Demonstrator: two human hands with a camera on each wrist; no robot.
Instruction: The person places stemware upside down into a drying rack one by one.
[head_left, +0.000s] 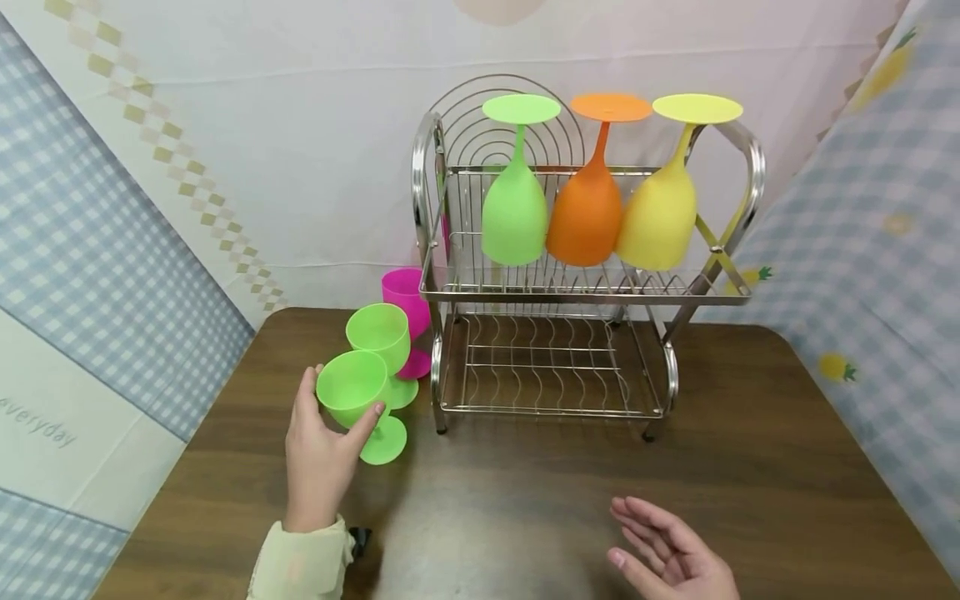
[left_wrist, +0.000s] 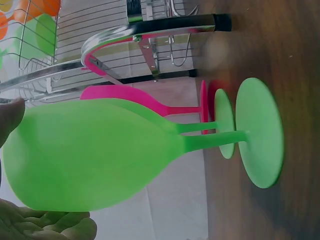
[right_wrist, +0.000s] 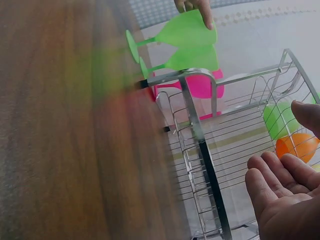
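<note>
My left hand (head_left: 322, 442) holds the bowl of the nearest green goblet (head_left: 352, 387), thumb on its right side and fingers on its left. The goblet is upright, its round foot low at the tabletop. Just behind it stands a second green goblet (head_left: 378, 333), and a pink goblet (head_left: 405, 296) is at the back beside the rack. My right hand (head_left: 675, 554) hovers over the front right of the table, fingers loosely bent and nothing in it. In the left wrist view, the held goblet (left_wrist: 95, 155) hides much of the two behind it.
A two-tier metal dish rack (head_left: 551, 297) stands at the back of the wooden table (head_left: 510, 500). Upside down on its upper tier are green (head_left: 515, 217), orange (head_left: 587, 217) and yellow (head_left: 660, 218) goblets. Patterned cloth (head_left: 315, 167) hangs behind and at both sides.
</note>
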